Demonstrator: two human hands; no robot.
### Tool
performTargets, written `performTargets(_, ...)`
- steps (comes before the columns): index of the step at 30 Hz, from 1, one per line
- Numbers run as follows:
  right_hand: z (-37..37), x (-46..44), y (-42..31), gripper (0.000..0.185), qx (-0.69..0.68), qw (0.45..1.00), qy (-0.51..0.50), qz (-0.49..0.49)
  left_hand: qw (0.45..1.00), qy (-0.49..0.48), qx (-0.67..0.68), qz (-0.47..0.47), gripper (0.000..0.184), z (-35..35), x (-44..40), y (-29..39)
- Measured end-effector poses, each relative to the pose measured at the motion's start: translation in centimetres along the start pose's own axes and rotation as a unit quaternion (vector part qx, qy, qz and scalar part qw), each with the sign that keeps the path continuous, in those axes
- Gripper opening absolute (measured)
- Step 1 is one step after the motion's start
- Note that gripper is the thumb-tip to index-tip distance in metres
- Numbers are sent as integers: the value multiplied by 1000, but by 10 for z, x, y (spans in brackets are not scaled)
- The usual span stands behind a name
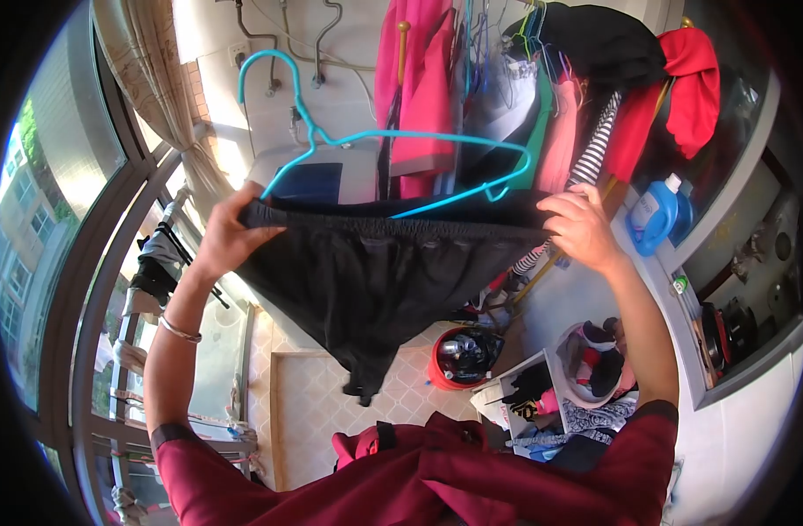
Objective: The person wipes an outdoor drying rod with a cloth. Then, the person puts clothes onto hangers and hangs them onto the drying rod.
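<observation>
A pair of black pants (349, 272) with a gathered elastic waistband is stretched out in front of me, its legs hanging in a bunch below. At the left end of the waistband, my left hand (230, 235) is closed with the thumb along the band. My right hand (582, 230) pinches the band's other end. A light blue hanger (401, 134) stands up out of the waist opening, hook at the upper left. Its lower bar dips behind the front of the band. Whether my left fingers also touch the hanger, I cannot tell.
Behind hang several clothes, among them a pink garment (423, 96) and a red one (692, 83). A blue detergent bottle (654, 219) stands on the right. Lower down are a red bucket (443, 373) and a laundry basket (570, 351). Windows and a curtain (152, 70) line the left.
</observation>
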State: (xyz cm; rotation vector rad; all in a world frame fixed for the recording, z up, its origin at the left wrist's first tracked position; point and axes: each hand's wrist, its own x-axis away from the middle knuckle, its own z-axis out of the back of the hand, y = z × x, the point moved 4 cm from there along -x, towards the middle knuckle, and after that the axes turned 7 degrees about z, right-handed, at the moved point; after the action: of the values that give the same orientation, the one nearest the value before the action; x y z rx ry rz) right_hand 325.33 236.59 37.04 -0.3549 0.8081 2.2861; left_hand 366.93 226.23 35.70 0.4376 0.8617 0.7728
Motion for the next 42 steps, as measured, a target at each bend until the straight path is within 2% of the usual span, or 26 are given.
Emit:
performTargets(2,5,0,2,10,22,999,-6,24,999,-19,-47,12,30,6,6,6)
performTargets(4,9,-2,2,12,30,999,2,31,995,-23,-88,-28,32,9,9,13)
performTargets(6,13,-5,3,14,28,999,17,18,986,-123,-108,13,34,10,14,16)
performTargets(8,12,2,17,18,21,999,25,-7,974,-173,-145,0,40,11,19,13)
performTargets(10,16,-3,22,19,17,995,98,-19,948,-245,-202,16,42,8,26,13)
performTargets(12,17,-18,29,17,2,992,106,-64,946,-281,-162,-15,37,-4,31,27)
performTargets(13,-5,-22,44,22,-203,963,84,-155,945,-303,-119,-26,34,-10,31,40)
performTargets(14,-34,-24,52,27,-397,885,57,-238,943,-323,-76,-36,30,-16,32,53)
performTargets(15,-54,-34,43,33,-462,843,-6,-275,951,-307,-32,-34,26,-23,30,55)
performTargets(16,-70,-46,30,39,-523,792,-69,-308,968,-239,35,-67,28,-27,26,57)
performTargets(18,-78,-62,2,45,-546,787,-137,-253,984,-173,44,18,28,-29,16,51)
performTargets(20,-49,-75,-5,38,-541,794,-55,-272,993,-109,16,35,29,-29,13,37)
performTargets(22,-17,-72,-24,37,-628,729,-43,-268,992,-86,37,79,30,-29,15,29)
performTargets(24,-11,-72,-54,40,-471,867,-46,-157,993,-72,25,94,30,-32,16,26)
performTargets(25,-15,-67,-62,41,-289,945,-4,-157,991,-62,53,102,31,-35,16,29)
performTargets(26,-17,-67,-65,37,-274,946,44,-169,990,-50,82,108,32,-37,16,31)
performTargets(28,-25,-60,-56,32,-315,913,-39,-255,996,-67,3,54,33,-41,14,43)
performTargets(29,-25,-62,-55,32,-312,915,-37,-254,995,-83,-40,24,32,-44,13,53)
performTargets(30,-21,-66,-57,30,-306,925,2,-226,992,-99,-82,-6,31,-48,10,64)
performTargets(32,-19,-73,-62,28,-299,932,41,-200,986,-121,-112,20,31,-57,4,82)
performTargets(34,-14,-86,-72,29,-262,958,85,-83,975,-213,-57,18,33,-71,-1,95)
performTargets(36,-14,-85,-74,30,-282,953,64,-93,975,-220,-38,-3,33,-75,-9,100)
performTargets(37,-15,-84,-74,31,-313,943,68,-94,974,-138,-61,-169,31,-70,-17,109)
performTargets(40,-17,-81,-75,35,-329,936,91,-79,967,-191,97,-140,25,-72,-22,106)
performTargets(41,-16,-80,-75,35,-325,940,83,-67,952,-261,159,35,24,-74,-20,105)
performTargets(42,-16,-79,-76,36,-322,942,76,-54,899,-320,214,208,23,-79,-14,100)
